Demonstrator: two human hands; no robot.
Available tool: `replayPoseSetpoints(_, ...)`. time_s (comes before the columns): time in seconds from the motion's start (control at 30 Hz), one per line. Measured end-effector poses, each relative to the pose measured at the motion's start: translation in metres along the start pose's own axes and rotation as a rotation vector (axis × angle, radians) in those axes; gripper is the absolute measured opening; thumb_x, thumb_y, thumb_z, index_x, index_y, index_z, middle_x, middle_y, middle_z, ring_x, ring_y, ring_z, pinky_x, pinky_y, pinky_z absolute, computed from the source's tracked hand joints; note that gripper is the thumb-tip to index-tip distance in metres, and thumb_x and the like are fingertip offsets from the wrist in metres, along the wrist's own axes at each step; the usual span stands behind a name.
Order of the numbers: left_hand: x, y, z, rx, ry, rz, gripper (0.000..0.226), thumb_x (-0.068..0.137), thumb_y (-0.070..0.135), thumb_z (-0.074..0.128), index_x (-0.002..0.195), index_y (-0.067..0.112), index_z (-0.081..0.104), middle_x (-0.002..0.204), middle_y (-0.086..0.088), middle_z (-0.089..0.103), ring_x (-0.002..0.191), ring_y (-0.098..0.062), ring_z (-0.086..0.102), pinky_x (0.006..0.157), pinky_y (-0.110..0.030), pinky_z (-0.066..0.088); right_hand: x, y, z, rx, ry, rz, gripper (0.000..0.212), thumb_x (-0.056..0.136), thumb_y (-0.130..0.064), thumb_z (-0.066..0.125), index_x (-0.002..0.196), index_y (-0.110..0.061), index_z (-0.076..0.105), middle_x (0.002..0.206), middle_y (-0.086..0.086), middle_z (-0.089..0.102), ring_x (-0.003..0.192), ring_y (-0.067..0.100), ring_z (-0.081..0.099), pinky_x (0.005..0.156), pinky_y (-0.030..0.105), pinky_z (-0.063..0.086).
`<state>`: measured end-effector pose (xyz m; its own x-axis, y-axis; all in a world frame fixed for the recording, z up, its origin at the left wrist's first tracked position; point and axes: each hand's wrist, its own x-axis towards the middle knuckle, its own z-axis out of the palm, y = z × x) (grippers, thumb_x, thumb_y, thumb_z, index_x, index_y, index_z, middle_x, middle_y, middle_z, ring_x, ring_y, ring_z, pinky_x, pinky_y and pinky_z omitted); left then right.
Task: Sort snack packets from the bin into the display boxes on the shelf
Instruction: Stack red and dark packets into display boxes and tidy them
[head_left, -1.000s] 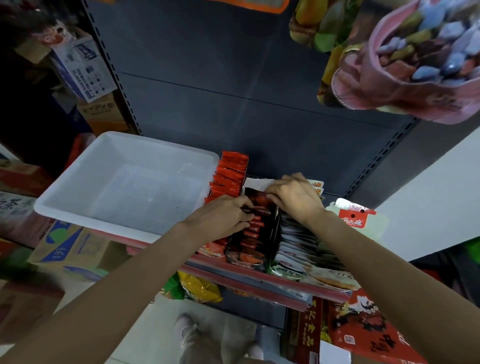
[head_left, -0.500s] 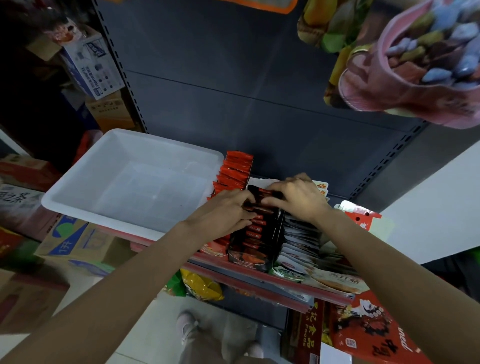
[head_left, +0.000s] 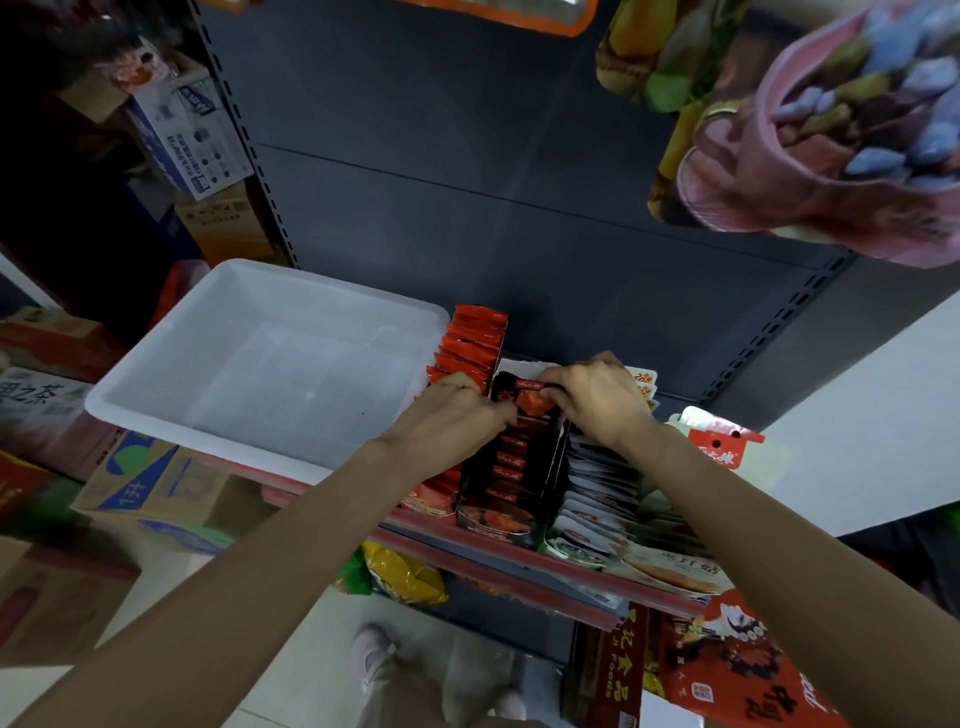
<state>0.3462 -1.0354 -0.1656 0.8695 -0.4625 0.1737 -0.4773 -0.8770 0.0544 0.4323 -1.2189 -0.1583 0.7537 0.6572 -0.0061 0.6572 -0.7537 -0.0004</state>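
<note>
A white plastic bin (head_left: 156, 395) sits on the shelf at the left, with nothing visible inside. Right of it stand three display boxes: a row of orange-red packets (head_left: 475, 338), a black box (head_left: 493, 525) of dark red-and-black packets, and a box of white packets (head_left: 597, 483). My left hand (head_left: 452, 415) and my right hand (head_left: 597, 400) meet over the back of the black box. Both pinch a dark red-and-black packet (head_left: 524, 397) there, fingers curled on its top edge and sides.
The shelf's red front rail (head_left: 519, 561) runs below the boxes. Large snack bags (head_left: 810, 135) hang overhead at the upper right. Cardboard cartons (head_left: 150, 488) are stacked on the floor at the left. More red packages (head_left: 727, 660) and a yellow bag (head_left: 405, 574) lie on the lower shelf.
Both hands stayed at the back of the black box, shifting slightly on the packets; the rear packet now shows more of its red face between my fingers.
</note>
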Motion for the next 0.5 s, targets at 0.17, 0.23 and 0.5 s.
replayPoseSetpoints(0.17,0.013,0.006,-0.001,-0.024,0.214,-0.068,0.019,0.068,0.008,0.079,0.081,0.016,0.068,0.083,0.001,0.065,0.074,-0.021,0.062,0.07,-0.035,0.048,-0.003,0.005,-0.007,0.142,-0.051,-0.055,0.047,0.096,-0.053,0.032,0.115,-0.025,0.064,0.092,0.002,0.071,0.087,0.02,0.063,0.097,0.03,0.033)
replayPoseSetpoints(0.23,0.012,0.007,-0.002,-0.013,0.233,-0.094,0.018,0.067,0.011,0.08,0.079,0.016,0.068,0.086,-0.001,0.06,0.078,-0.022,0.059,0.068,-0.035,0.044,-0.005,0.006,-0.009,0.172,-0.081,-0.07,0.055,0.088,-0.064,0.034,0.117,-0.028,0.064,0.089,0.001,0.071,0.087,0.019,0.064,0.095,0.029,0.033)
replayPoseSetpoints(0.5,0.006,0.011,0.001,-0.245,0.286,-0.273,0.037,0.072,0.004,0.075,0.075,0.017,0.041,0.069,0.005,0.045,0.061,-0.021,0.052,0.068,-0.029,0.035,-0.003,0.005,-0.016,0.118,-0.148,-0.109,0.042,0.094,-0.051,0.042,0.119,-0.023,0.062,0.092,0.003,0.071,0.087,0.02,0.064,0.091,0.029,0.035)
